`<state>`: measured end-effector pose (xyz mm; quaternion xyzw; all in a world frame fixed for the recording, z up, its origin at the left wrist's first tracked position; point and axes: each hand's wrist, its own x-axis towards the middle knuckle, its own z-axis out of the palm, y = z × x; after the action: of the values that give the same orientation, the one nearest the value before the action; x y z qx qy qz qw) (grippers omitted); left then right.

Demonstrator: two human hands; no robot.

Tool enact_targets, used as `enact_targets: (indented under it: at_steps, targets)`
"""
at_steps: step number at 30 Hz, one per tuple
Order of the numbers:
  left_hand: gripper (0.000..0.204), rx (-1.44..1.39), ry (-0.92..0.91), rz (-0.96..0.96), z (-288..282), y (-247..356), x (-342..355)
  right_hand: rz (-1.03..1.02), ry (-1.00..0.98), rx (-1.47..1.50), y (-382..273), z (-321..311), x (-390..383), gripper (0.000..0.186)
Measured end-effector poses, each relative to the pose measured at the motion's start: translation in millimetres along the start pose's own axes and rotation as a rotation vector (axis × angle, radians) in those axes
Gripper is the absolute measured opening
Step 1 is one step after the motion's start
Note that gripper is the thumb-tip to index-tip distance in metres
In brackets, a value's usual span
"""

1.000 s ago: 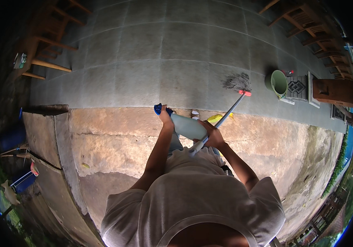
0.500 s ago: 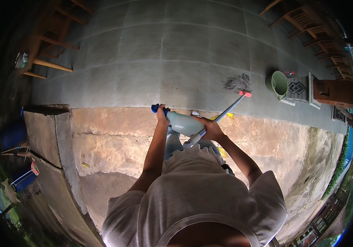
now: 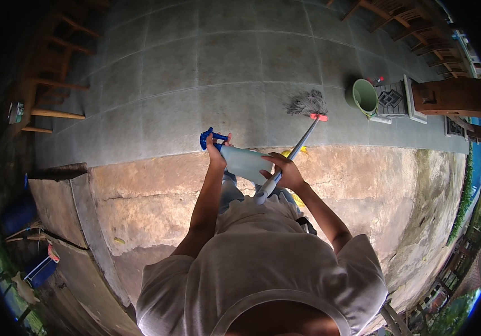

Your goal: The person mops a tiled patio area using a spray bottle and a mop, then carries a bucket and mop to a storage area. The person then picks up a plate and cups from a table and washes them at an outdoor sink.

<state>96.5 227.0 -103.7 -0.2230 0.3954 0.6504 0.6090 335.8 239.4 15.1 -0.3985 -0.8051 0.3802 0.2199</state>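
My left hand [image 3: 214, 150] grips the neck of a translucent spray bottle [image 3: 241, 159] with a blue trigger head [image 3: 205, 139], a few fingers raised beside the trigger. My right hand [image 3: 283, 171] is around the far end of the bottle, fingers on its side, and against the grey mop handle [image 3: 303, 138], whose lower end rests by my shirt. The mop's red clamp [image 3: 319, 117] and grey string head [image 3: 306, 102] lie beyond my hands on the tiled floor [image 3: 229, 61]. Part of my legs shows under the bottle.
A green bucket [image 3: 362, 98] stands right of the mop, beside a patterned post base [image 3: 391, 101] and wooden post [image 3: 442, 98]. Wooden furniture [image 3: 61, 112] lines both upper sides. A stained concrete strip [image 3: 139, 185] lies below the tiles; a concrete ledge [image 3: 55, 207] is left.
The view has shifted slightly, moving the mop and bucket up and left in it. The bottle's blue head is raised, and my left fingers show more spread around it.
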Motion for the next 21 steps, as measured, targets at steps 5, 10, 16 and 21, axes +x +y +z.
enact_targets:
  at_steps: [5,10,16,21]
  targets:
    - [0.027,0.320,0.178,0.711,-24,35,0,-0.126,0.481,0.247,36,-32,63,0.025]
    - [0.028,0.614,0.143,1.109,-20,47,-36,-0.279,0.672,0.187,61,-87,173,0.008]
    - [0.026,0.554,0.182,1.267,-15,60,-87,-0.358,0.721,0.443,-70,-148,217,0.009]
    - [0.023,0.624,0.195,1.268,-23,63,-112,-0.563,0.858,0.741,-126,-201,184,0.018]
